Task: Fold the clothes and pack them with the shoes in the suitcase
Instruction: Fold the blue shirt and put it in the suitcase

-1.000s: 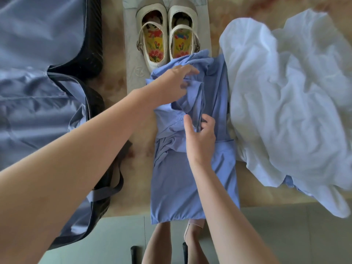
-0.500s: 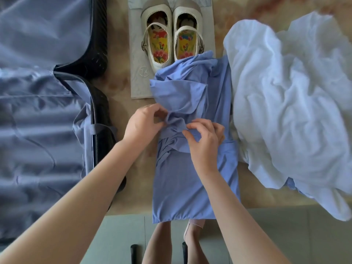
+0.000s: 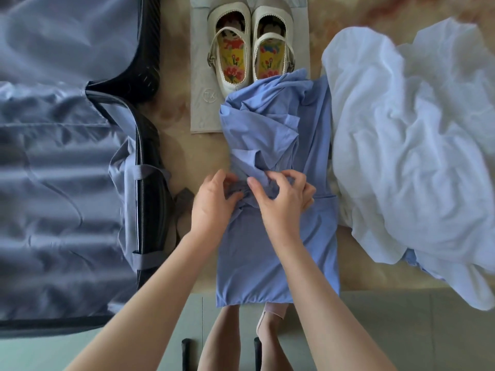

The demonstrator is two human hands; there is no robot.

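Observation:
A blue garment point(image 3: 276, 253) lies folded lengthwise on the table's middle, its far half bunched and its near end hanging over the table edge. My left hand point(image 3: 211, 204) and my right hand point(image 3: 281, 202) sit side by side at its waist, fingers curled into the gathered cloth there. A pair of cream shoes point(image 3: 249, 49) with flowered insoles stands just beyond the garment on a pale bag. The open suitcase point(image 3: 53, 183) with grey-blue lining fills the left. A crumpled white garment point(image 3: 412, 145) is heaped on the right.
The marbled tabletop point(image 3: 176, 116) shows between the suitcase and the blue garment. The pale bag point(image 3: 203, 108) lies under the shoes. Beyond the table's near edge are a grey-green floor, my legs point(image 3: 222, 341) and dark chair legs.
My left hand came back from the garment's far collar end to its waist, beside my right hand. Both now pinch the gathered cloth; the far half lies more bunched.

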